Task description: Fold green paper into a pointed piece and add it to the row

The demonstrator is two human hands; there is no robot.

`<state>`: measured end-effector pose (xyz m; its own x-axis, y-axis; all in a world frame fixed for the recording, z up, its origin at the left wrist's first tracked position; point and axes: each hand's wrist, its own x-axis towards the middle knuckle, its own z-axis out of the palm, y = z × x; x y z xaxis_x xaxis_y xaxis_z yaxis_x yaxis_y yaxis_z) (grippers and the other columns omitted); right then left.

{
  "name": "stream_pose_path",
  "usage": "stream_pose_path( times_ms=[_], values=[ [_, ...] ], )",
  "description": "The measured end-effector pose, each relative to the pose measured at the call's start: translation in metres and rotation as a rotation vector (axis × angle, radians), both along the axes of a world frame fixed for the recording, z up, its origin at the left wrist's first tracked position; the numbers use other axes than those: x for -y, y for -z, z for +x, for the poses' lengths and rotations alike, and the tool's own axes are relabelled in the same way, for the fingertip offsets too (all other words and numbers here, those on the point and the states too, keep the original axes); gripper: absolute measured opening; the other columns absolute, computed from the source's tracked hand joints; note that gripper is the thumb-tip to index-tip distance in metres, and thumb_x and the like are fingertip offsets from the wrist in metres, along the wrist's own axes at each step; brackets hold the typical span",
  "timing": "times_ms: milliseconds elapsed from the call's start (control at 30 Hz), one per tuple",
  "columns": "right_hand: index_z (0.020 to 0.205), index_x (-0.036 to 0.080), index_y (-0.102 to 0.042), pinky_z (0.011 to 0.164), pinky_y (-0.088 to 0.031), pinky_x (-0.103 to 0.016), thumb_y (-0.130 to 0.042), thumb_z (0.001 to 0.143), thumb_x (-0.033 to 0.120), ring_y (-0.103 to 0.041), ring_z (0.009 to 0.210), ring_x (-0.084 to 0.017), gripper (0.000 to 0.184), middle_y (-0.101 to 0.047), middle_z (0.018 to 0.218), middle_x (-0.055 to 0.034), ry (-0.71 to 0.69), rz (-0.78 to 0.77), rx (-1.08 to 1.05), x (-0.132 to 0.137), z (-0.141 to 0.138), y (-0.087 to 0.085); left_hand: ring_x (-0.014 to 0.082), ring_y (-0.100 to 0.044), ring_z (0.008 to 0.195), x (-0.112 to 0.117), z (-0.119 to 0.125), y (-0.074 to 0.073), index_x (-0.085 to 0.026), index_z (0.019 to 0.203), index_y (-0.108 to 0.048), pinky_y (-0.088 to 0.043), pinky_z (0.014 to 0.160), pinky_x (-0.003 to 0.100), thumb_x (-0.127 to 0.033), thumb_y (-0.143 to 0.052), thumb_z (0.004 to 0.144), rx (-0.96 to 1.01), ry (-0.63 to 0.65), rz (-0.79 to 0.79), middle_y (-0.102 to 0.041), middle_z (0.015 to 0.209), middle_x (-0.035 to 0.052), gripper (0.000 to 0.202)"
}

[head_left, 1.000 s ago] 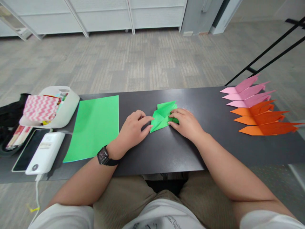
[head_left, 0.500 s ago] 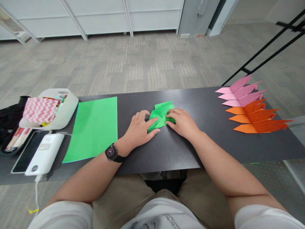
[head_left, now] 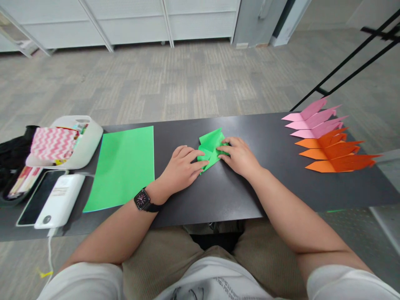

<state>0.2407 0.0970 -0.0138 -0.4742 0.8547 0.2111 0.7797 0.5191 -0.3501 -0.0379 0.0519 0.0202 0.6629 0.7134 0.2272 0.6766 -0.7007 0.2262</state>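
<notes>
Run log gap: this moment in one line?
left hand: touching folded green paper | right hand: touching same paper | at left: green sheet | at right: pink folded papers, orange folded papers

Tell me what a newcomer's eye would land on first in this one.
Probably the row of pink folded papers and orange folded papers at the right end of the dark table. Next, perhaps, the green folded paper near the middle, touched by the left hand and right hand from either side. The large, flat green sheet left of it also stands out.
</notes>
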Motion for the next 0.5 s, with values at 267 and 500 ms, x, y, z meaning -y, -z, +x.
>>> stream_pose_path(
  times_ms=[267, 500],
  values=[
    [0.127, 0.030, -0.082, 0.107, -0.051, -0.055, -0.060, 0.105, 0.025, -0.062, 0.123, -0.034, 0.032, -0.073, 0.136, -0.0099, 0.008, 0.005, 0.049, -0.003, -0.003, 0.003, 0.0292, -0.044, 0.160, -0.002, 0.000, 0.011, -0.034, 0.143, -0.072, -0.010, 0.138, 0.070, -0.007, -0.058, 0.097, -0.081, 0.159, -0.034, -0.067, 0.156, -0.0010, 0.056],
    [0.130, 0.030, -0.081, 0.108, -0.049, -0.056, -0.058, 0.107, 0.025, -0.064, 0.125, -0.033, 0.033, -0.075, 0.139, -0.0084, 0.012, -0.005, 0.024, -0.004, -0.003, 0.003, 0.0298, -0.048, 0.159, -0.003, -0.001, 0.015, -0.032, 0.143, -0.072, -0.009, 0.138, 0.071, -0.009, -0.057, 0.099, -0.089, 0.181, -0.084, -0.068, 0.155, 0.0007, 0.052]
  ],
)
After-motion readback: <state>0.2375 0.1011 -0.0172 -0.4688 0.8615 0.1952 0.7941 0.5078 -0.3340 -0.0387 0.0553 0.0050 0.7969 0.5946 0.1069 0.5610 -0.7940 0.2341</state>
